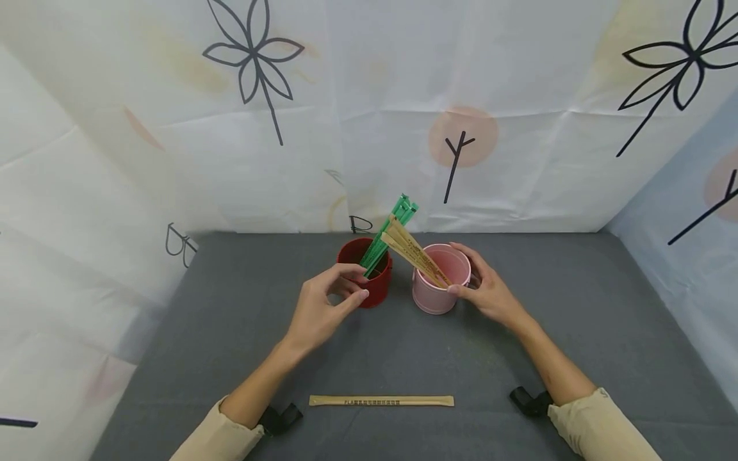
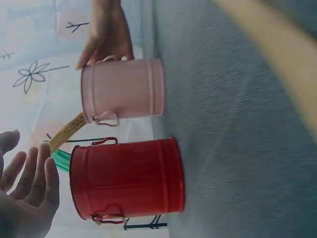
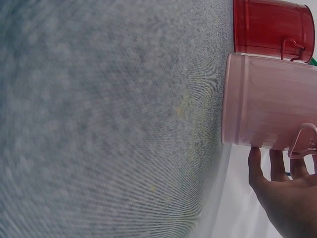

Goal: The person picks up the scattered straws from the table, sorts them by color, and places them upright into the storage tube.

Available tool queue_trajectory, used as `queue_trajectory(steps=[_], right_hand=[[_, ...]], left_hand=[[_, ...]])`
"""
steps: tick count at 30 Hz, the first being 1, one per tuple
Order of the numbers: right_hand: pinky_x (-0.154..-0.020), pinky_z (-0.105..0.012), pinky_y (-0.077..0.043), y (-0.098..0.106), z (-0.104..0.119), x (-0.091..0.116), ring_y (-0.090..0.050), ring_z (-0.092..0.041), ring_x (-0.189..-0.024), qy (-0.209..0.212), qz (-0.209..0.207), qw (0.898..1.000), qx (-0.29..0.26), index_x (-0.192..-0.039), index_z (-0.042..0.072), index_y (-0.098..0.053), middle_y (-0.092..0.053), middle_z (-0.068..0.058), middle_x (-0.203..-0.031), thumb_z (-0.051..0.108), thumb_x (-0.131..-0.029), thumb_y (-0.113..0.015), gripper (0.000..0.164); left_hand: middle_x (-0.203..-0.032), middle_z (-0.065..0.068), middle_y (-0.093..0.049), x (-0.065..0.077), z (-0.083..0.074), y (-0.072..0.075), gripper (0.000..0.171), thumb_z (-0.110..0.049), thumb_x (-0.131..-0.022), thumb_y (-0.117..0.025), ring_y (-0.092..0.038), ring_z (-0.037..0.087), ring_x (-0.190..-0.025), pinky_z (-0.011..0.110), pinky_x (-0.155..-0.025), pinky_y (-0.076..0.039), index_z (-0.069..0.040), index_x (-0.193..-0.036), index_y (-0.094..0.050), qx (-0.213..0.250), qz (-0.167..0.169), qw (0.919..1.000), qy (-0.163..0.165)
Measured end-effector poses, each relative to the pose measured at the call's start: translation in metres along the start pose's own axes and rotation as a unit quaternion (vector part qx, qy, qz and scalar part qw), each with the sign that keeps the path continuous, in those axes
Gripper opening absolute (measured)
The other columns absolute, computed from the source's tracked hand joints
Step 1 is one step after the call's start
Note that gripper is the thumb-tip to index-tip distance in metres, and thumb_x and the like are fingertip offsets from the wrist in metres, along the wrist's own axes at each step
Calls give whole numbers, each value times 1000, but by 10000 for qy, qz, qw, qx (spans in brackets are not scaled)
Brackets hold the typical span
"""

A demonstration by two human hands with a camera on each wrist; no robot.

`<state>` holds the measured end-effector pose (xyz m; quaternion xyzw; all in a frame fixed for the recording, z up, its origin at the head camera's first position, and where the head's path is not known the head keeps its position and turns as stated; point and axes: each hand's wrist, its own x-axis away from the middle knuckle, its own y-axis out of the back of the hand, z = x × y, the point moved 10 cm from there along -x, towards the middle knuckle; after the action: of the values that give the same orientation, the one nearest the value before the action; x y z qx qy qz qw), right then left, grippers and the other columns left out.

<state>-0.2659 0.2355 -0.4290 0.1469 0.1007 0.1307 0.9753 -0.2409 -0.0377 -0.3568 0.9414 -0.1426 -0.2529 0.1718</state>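
Observation:
A small red metal bucket (image 1: 377, 291) holds a bundle of green wrapped sticks, probably straws (image 1: 377, 246), which lean to the right. Just at its front left is my left hand (image 1: 323, 304), fingers loosely bent with a gap between thumb and forefinger; in the left wrist view this hand (image 2: 29, 193) grips nothing. Beside the red bucket stands a pink bucket (image 1: 434, 299), with several tan paper-wrapped straws (image 1: 412, 246) leaning left out of it. My right hand (image 1: 490, 291) holds the pink bucket at its right side, thumb near the rim and fingers against the wall.
One tan wrapped straw (image 1: 382, 401) lies crosswise on the grey tabletop (image 1: 242, 333) near the front, between my forearms. White printed cloth (image 1: 375, 141) hangs behind the table and along both sides. Both buckets carry small side handles.

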Motion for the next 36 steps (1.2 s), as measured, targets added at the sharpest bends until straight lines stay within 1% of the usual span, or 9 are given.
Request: queue_trajectory(steps=[7, 10, 14, 17, 22, 25, 31, 34, 36], right_hand=[[-106, -54, -38, 0, -1, 0, -42, -38, -133, -38, 6, 10000, 64, -156, 16, -29, -41, -17, -148, 1, -89, -73, 81], [-105, -57, -37, 1, -1, 2, -42, -39, -133, -33, -3, 10000, 61, -156, 15, -29, -40, -18, -148, 1, -89, -72, 80], [-106, -60, -35, 0, -1, 2, -41, -38, -134, -31, 0, 10000, 43, -156, 15, -29, -40, -17, -148, 2, -89, -72, 80], [-107, -53, -38, 1, 0, 1, -42, -36, -134, -52, -8, 10000, 63, -156, 15, -29, -41, -16, -148, 2, -89, -72, 80], [-104, -33, -42, 1, 0, 0, -43, -33, -133, -50, 3, 9999, 113, -156, 15, -29, -41, -15, -148, 2, -90, -72, 80], [-105, -37, -42, 1, 0, 0, -43, -32, -133, -78, -16, 9999, 140, -156, 17, -29, -41, -13, -148, 3, -90, -72, 80], [-106, -54, -38, 1, -2, 0, -43, -32, -134, -125, -20, 9998, 141, -156, 18, -29, -40, -13, -149, 3, -89, -73, 81], [-106, -54, -38, 1, -2, 0, -43, -32, -134, -102, -9, 9999, 126, -156, 17, -29, -40, -14, -149, 2, -89, -73, 81], [-106, -48, -40, 1, -2, -1, -43, -32, -133, -99, -7, 9999, 124, -156, 17, -29, -40, -13, -149, 2, -89, -72, 81]], left_hand=[[-105, 2, -70, 25, 0, -5, 40, -3, -83, -79, -66, 11, -80, 35, -71, -57, -7, -121, -65, -156, 183, 9996, -139], [-108, 0, -69, 36, 2, -10, 42, -3, -82, -80, -67, 10, -80, 33, -71, -57, -10, -121, -65, -193, 395, 9990, -124], [-108, -6, -67, 51, 11, -14, 43, -10, -82, -82, -67, 9, -83, 30, -71, -56, -19, -120, -65, -276, 674, 9973, 103], [-110, -7, -66, 63, 18, -17, 41, -13, -81, -84, -66, 10, -85, 28, -71, -56, -23, -117, -68, -327, 902, 9952, 196], [-116, -7, -64, 79, 25, -20, 39, -7, -76, -86, -65, 12, -87, 26, -72, -55, -20, -111, -73, -343, 1149, 9923, 308], [-113, -7, -65, 88, 30, -19, 42, -8, -74, -88, -65, 13, -85, 27, -71, -55, -18, -113, -72, -368, 1263, 9898, 538], [-104, 1, -70, 102, 45, -21, 49, -18, -75, -88, -67, 16, -82, 30, -71, -56, -14, -119, -67, -178, 1688, 9775, 1254], [-100, -2, -70, 111, 54, -24, 43, -21, -75, -89, -66, 14, -82, 29, -71, -56, -16, -112, -69, -220, 2016, 9671, 1538], [-99, -5, -69, 117, 58, -26, 39, -22, -74, -89, -65, 11, -83, 26, -70, -55, -18, -108, -70, -314, 2234, 9599, 1664]])
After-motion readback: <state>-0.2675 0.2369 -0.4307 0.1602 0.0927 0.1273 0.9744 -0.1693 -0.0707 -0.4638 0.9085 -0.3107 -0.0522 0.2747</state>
